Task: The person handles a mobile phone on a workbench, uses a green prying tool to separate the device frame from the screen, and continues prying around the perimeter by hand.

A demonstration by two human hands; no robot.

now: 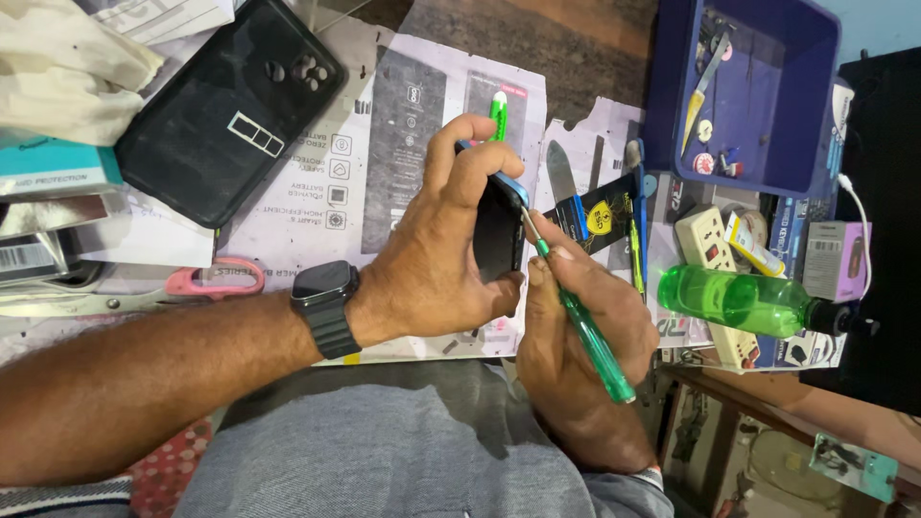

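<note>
My left hand grips a dark smartphone with a blue edge, held upright on its side over the desk. A black smartwatch sits on that wrist. My right hand holds a green-handled screwdriver, and its thin metal tip touches the phone's right edge. A small green tool pokes up just behind my left fingers.
A black phone case lies at the upper left on printed packaging sheets. Pink-handled scissors rest by my left forearm. A blue tray of small tools, a green bottle and a white power strip crowd the right.
</note>
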